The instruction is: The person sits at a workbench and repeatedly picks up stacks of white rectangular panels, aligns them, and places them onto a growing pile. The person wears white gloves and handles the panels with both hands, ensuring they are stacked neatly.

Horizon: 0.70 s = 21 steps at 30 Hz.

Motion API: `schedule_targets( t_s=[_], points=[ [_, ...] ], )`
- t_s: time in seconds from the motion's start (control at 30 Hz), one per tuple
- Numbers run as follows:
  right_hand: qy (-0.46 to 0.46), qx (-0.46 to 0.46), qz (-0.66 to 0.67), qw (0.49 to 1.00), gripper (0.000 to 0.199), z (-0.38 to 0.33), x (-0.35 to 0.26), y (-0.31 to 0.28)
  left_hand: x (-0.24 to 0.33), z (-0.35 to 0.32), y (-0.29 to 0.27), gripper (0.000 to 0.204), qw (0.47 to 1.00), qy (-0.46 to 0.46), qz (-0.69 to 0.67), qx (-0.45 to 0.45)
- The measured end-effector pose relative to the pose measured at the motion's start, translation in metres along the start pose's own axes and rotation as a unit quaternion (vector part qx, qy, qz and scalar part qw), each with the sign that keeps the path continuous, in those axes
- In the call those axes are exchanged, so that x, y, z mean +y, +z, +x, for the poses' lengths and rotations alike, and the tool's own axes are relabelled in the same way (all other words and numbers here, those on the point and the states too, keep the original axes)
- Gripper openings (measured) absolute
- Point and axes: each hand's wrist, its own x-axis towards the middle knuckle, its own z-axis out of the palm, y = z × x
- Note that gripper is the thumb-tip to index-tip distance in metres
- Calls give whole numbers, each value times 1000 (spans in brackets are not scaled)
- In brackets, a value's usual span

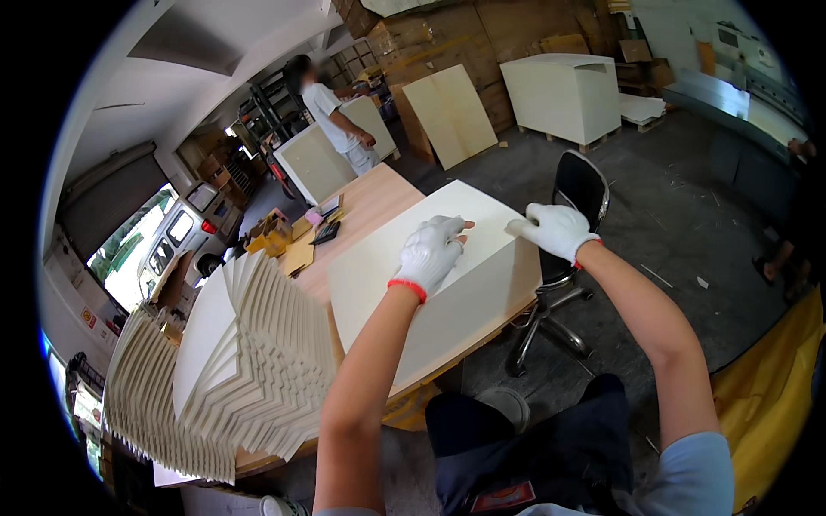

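Two hands (430, 254) (557, 231) apart, grips unclear, at white stack (465, 314), long axis toward far right.

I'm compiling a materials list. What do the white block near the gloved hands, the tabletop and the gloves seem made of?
White block: maybe stacked paper or card, matte; smooth pale faces, sheets indistinct.
Tabletop: wood or laminate, low-sheen; tan, wood-like surface.
Gloves: likely knitted fabric, matte; soft folds, stretchy-looking red cuffs.

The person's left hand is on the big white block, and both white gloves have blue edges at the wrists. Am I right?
Almost: the wrist edges are red, not blue, as the head view shows. The left hand is on the big white block, and both gloves are white.
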Motion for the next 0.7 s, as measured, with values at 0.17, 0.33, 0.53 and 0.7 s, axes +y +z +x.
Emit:
schedule_targets(
  t_s=[0.17, 0.33, 0.53, 0.7],
  points=[
    [-183, 134, -83, 970, 47, 18, 3, -6, 6, 34, 13, 29, 990, -100, -46, -86],
    [-35, 88, 223, 970, 59, 27, -18, 5, 6, 27, 26, 28, 994, 20, -109, -24],
    [50, 96, 330, 938, 57, 16, -22, 16, 9, 26, 27, 31, 973, -7, -226, -37],
    [32, 152, 329, 931, 53, 15, -22, 29, 2, 27, 35, 41, 966, 2, -255, -38]
  ],
)
